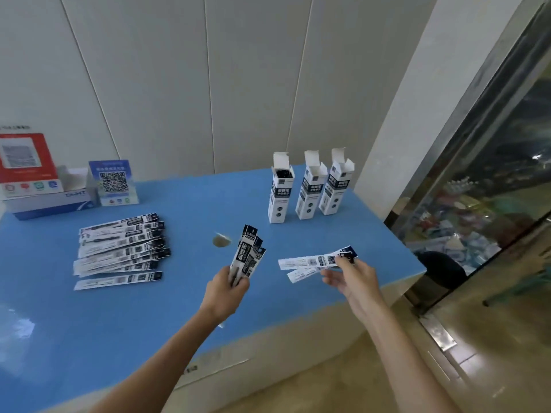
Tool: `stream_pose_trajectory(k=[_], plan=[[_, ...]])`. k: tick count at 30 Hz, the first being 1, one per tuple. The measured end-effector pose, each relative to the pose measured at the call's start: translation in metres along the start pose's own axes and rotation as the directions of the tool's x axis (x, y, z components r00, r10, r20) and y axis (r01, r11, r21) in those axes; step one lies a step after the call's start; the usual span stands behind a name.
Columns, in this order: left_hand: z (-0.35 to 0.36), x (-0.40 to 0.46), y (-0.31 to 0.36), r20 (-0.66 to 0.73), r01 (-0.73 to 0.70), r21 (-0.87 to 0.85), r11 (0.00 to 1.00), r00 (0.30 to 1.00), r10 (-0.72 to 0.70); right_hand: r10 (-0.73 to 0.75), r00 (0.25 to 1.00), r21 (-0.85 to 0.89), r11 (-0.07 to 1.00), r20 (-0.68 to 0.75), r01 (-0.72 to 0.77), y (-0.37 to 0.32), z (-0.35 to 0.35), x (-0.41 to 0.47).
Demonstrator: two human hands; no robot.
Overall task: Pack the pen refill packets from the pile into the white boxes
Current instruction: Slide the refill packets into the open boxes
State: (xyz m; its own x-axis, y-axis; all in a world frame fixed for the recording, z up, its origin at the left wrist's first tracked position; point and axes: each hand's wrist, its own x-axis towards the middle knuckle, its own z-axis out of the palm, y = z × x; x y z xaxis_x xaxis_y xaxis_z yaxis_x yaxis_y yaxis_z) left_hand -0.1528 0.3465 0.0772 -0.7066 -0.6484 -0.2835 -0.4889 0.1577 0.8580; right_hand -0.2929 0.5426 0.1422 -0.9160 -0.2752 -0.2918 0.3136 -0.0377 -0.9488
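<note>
A pile of pen refill packets [119, 248] lies fanned out on the left of the blue table [179, 308]. Three white boxes stand upright at the back right with their top flaps open: the left box [279, 192] shows dark refills inside, then the middle box [310, 189] and the right box [335, 186]. My left hand [229, 289] grips a small bunch of packets [249, 254] pointing up. My right hand [353, 274] pinches the dark end of two packets [313, 263] held level above the table, pointing left.
A round brownish spot [221, 240] marks the table centre. At the back left stand a blue QR-code sign [114, 183], a red and white card [25, 162] and a white-blue carton [47, 201]. The table edge drops off at right beside a glass display case [492, 189].
</note>
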Motion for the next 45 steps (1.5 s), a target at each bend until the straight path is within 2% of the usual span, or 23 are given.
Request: stream_pose_trajectory(k=[4, 12, 18, 23, 32, 39, 45], plan=[[0.034, -0.002, 0.017, -0.003, 0.017, -0.066, 0.998, 1.000, -0.017, 0.045, 0.999, 0.115, 0.992, -0.002, -0.045, -0.010, -0.030, 0.019], [0.050, 0.041, 0.051, -0.058, -0.025, -0.176, 0.984, 0.998, 0.015, 0.034, 0.998, 0.072, 0.997, 0.051, -0.038, -0.026, -0.038, 0.083], [0.036, 0.103, 0.083, -0.132, -0.110, -0.271, 0.956, 0.988, 0.076, -0.100, 0.990, -0.157, 0.981, 0.100, 0.115, -0.056, -0.013, 0.126], [0.026, 0.155, 0.110, -0.220, -0.187, -0.318, 0.929, 0.968, 0.120, -0.321, 0.937, -0.244, 0.906, 0.138, 0.346, -0.095, 0.007, 0.155], [0.007, 0.200, 0.138, -0.309, -0.219, -0.365, 0.905, 0.945, 0.104, -0.449, 0.869, -0.176, 0.857, 0.209, 0.485, -0.161, 0.060, 0.191], [0.018, 0.228, 0.161, -0.344, -0.151, -0.357, 0.922, 0.939, 0.020, -0.508, 0.813, -0.156, 0.812, 0.285, 0.562, -0.165, 0.101, 0.215], [0.033, 0.244, 0.175, -0.411, -0.057, -0.286, 0.956, 0.909, -0.069, -0.576, 0.729, -0.197, 0.719, 0.370, 0.667, -0.157, 0.114, 0.234]])
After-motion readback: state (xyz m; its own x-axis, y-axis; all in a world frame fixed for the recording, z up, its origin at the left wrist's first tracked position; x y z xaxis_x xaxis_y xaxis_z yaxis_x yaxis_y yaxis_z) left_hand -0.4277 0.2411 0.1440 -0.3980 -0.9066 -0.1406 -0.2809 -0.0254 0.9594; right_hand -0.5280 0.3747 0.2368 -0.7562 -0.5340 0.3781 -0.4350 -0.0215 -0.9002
